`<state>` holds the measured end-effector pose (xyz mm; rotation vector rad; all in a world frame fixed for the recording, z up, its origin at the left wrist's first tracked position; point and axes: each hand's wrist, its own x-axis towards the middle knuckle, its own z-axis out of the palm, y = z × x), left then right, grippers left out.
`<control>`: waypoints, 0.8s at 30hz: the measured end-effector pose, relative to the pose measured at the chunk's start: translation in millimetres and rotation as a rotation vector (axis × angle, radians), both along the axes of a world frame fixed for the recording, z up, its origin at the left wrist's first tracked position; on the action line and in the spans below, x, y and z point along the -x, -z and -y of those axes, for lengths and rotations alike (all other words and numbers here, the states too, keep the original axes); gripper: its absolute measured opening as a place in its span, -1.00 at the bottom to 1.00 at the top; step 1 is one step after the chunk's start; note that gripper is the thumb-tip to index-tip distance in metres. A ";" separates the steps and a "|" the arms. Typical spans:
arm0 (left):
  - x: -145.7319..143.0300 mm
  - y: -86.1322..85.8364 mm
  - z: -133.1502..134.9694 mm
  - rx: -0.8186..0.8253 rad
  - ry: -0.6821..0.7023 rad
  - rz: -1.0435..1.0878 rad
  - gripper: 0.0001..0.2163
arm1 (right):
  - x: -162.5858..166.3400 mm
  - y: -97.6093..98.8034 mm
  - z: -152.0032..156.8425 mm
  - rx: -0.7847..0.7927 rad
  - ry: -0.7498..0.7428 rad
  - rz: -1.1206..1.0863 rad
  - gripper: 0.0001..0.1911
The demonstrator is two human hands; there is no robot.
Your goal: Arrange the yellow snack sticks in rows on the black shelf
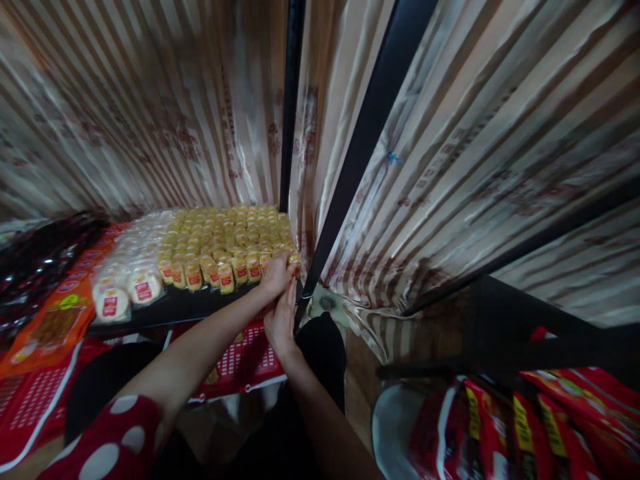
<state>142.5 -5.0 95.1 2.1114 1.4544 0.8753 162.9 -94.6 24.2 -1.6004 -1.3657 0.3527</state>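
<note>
Small yellow snack cakes (pixel 230 237) in clear wrappers with red labels stand in tight rows on a black shelf (pixel 185 303). At the right end of the front row, my left hand (pixel 277 275) has its fingers closed around a yellow-wrapped cake (pixel 296 267), which is largely covered. Just below and against it is my right hand (pixel 281 321), fingers pressed together and pointing up at the shelf's corner. What those fingers hold, if anything, is hidden. Left of the yellow rows sit round white cakes (pixel 145 288) in clear wrappers.
Orange packets (pixel 65 313) and dark shiny packets (pixel 30 273) lie farther left. Red baskets (pixel 250 357) stand under the shelf. A black post (pixel 360 133) rises beside my hands before striped plastic sheeting (pixel 450 167). Red bags (pixel 500 427) fill the lower right.
</note>
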 end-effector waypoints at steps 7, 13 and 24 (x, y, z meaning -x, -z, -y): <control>-7.3 -1.3 0.9 -0.047 -0.030 -0.116 -0.75 | -7.5 5.9 -14.8 -0.023 -0.013 -0.012 -0.22; -4.1 5.1 1.3 -0.101 -0.025 -0.115 -0.71 | -14.0 4.3 -17.5 -0.013 -0.030 0.052 -0.19; -2.0 14.1 0.4 -0.088 0.018 -0.186 -0.73 | -16.1 3.8 -17.3 0.031 -0.027 0.082 -0.29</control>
